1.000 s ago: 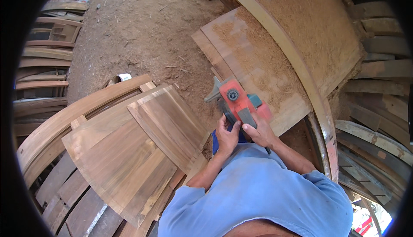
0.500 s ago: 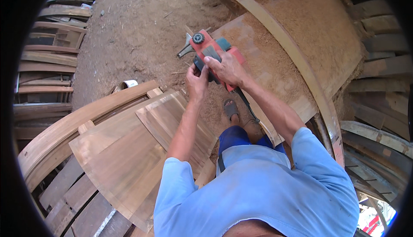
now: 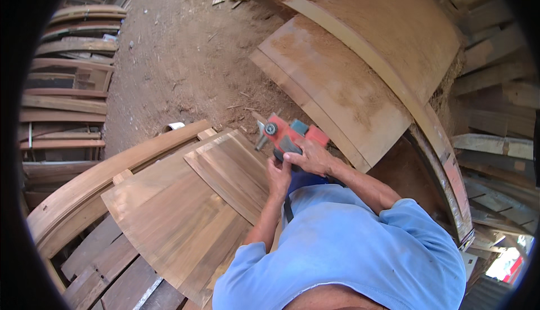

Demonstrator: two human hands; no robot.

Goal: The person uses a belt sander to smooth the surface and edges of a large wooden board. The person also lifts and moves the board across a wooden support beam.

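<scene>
Close in front of my body I hold a red electric hand planer [image 3: 287,134] with a dark round knob and a teal part. My right hand [image 3: 313,156] is closed round its body from the right, the thumb lying on the dark section. My left hand [image 3: 277,173] grips the dark part at its near left side, thumb touching near my right thumb. Part of a metal piece sticks out at the planer's far left end. The planer is in the air, apart from the boards.
Wide jointed wooden panels [image 3: 185,214] lie at my left beside a curved wooden frame piece [image 3: 107,169]. On my right stands a sawdust-strewn wooden worktop [image 3: 332,85] with a long curved board [image 3: 360,46] across it. Stacked curved timbers [image 3: 67,105] line the far left.
The planer and both hands have come nearer to my body. My view has shifted, showing more of the worktop on the right. Both hands keep their hold.
</scene>
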